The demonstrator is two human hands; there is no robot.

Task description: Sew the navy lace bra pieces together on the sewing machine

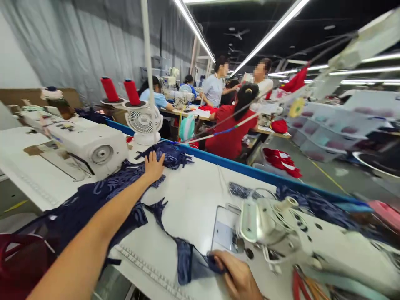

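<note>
My left hand (153, 165) is stretched far out, fingers flat on a pile of navy patterned fabric (93, 200) at the back of the white sewing table (190, 200). My right hand (239, 277) pinches the end of a narrow navy fabric strip (184, 258) near the table's front edge, just left of the needle plate (225, 231) of a white sewing machine (281, 229). The strip runs from the pile to my right hand.
A second white sewing machine (81, 141) stands at the left, with two red thread cones (120, 91) and a small white fan (143, 123) behind. A blue rail (256, 173) edges the table. Several people sit and stand at tables beyond, with red garments (283, 162).
</note>
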